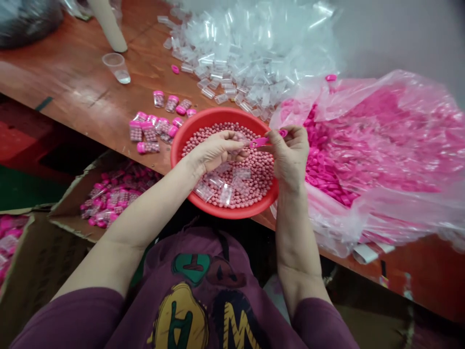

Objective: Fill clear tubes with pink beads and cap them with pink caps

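Both my hands are raised over a red basin (178, 155) full of small pink beads (254, 182). My left hand (218, 148) is closed on a small clear plastic container (240, 137), largely hidden by the fingers. Between the fingertips of my right hand (290, 150) is a bright pink plastic cap (258, 142) with a long strap, its end close to the container. Whether the two touch, I cannot tell. Several clear containers (225, 194) lie on the beads beneath my left hand.
Behind the basin lies a heap of clear containers (225, 63). A plastic bag of pink caps (392, 140) is at right. Capped, bead-filled containers (148, 132) stand and lie at left. A cardboard box (72, 194) holds more below the table edge. A clear cup (116, 68) stands farther back.
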`<state>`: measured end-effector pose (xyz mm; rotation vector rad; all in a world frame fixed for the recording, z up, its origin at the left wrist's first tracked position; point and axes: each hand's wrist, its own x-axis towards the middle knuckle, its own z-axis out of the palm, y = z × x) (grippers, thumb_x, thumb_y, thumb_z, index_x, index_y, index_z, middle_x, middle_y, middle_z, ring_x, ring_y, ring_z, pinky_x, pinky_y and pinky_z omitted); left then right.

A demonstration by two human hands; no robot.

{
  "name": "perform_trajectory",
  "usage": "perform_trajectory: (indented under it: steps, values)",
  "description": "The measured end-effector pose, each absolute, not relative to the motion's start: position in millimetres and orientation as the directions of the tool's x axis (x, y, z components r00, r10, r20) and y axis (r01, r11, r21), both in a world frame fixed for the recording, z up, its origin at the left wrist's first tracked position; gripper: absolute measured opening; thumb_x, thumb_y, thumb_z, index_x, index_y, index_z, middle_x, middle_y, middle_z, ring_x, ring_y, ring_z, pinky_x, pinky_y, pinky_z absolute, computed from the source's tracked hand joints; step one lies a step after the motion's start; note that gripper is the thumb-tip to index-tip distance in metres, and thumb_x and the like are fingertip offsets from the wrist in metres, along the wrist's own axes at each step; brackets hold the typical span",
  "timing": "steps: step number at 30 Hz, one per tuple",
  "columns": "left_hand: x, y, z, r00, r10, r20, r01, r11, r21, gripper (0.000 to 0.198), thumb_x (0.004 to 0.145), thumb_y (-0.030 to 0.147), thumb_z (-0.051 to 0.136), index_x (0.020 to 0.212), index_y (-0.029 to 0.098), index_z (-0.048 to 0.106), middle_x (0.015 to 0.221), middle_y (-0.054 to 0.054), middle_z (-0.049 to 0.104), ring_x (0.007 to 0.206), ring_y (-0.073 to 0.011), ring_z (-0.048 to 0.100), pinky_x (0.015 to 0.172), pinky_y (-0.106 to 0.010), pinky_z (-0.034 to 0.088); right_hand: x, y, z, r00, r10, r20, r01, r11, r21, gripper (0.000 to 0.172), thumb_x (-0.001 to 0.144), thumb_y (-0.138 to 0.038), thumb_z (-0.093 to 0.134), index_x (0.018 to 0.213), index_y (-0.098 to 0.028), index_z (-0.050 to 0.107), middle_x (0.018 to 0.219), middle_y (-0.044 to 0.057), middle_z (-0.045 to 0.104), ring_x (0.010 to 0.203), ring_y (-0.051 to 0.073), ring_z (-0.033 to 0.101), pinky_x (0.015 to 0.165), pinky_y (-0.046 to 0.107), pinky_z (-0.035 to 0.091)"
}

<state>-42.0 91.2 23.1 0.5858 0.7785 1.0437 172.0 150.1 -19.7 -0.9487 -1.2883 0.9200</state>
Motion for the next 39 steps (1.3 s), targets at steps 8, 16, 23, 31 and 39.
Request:
perform_trajectory:
  steps: [8,16,23,31,39]
  values:
    - [-43.6,98.6,21.6,0.158,0.937,-0.312,-0.633,0.338,0.697,0.019,0.100,-0.002,0.070,0.096,0.015,0.062,0.074,0.006,0.071,0.061,-0.0089,0.074,0.069,-0.024,0.058,158.5,139.8,-25.2,-0.178,0.871,0.458,0.320,0.491,-0.810,0.037,0.100,-0.061,0.081,0.120,-0.030,0.079,0.115,0.005,0.079,0.102,0.023,0.079,0.090,0.041,0.071]
    - [-44.5,99.3,23.1,0.166,0.933,-0.318,-0.630,0.349,0.693,0.016,0.098,-0.001,0.068,0.096,0.014,0.065,0.074,0.004,0.074,0.062,-0.0091,0.074,0.070,-0.024,0.058,160.7,125.3,-14.3,-0.259,0.812,0.523,0.552,0.569,-0.610,0.035,0.108,-0.055,0.071,0.119,-0.026,0.087,0.114,0.011,0.085,0.110,0.030,0.080,0.107,0.050,0.067]
    - [-38.6,96.8,17.7,0.247,0.935,-0.257,-0.588,0.355,0.727,0.012,0.100,0.002,0.071,0.097,0.013,0.069,0.084,0.001,0.076,0.071,-0.0080,0.073,0.074,-0.023,0.055,156.6,126.4,-16.4,-0.154,0.874,0.460,0.381,0.482,-0.789,0.053,0.108,-0.071,0.066,0.131,-0.027,0.084,0.127,0.008,0.088,0.119,0.028,0.083,0.111,0.048,0.068]
    - [-31.4,91.0,24.6,0.203,0.938,-0.280,-0.512,0.346,0.787,0.019,0.107,0.005,0.067,0.091,0.015,0.063,0.077,0.003,0.067,0.061,-0.0052,0.061,0.066,-0.019,0.046,141.9,108.8,-4.0,-0.287,0.854,0.433,0.513,0.519,-0.684,0.053,0.117,-0.058,0.050,0.140,-0.024,0.084,0.138,0.011,0.087,0.128,0.031,0.083,0.118,0.050,0.065]
    - [-30.6,82.8,31.8,0.067,0.951,-0.302,-0.328,0.307,0.894,0.026,0.107,0.007,0.070,0.086,0.019,0.060,0.071,0.005,0.059,0.058,-0.0061,0.053,0.060,-0.019,0.039,155.1,109.8,-8.0,-0.437,0.817,0.376,0.634,0.577,-0.515,0.048,0.116,-0.054,0.052,0.143,-0.027,0.081,0.123,0.012,0.088,0.113,0.033,0.082,0.112,0.052,0.066]
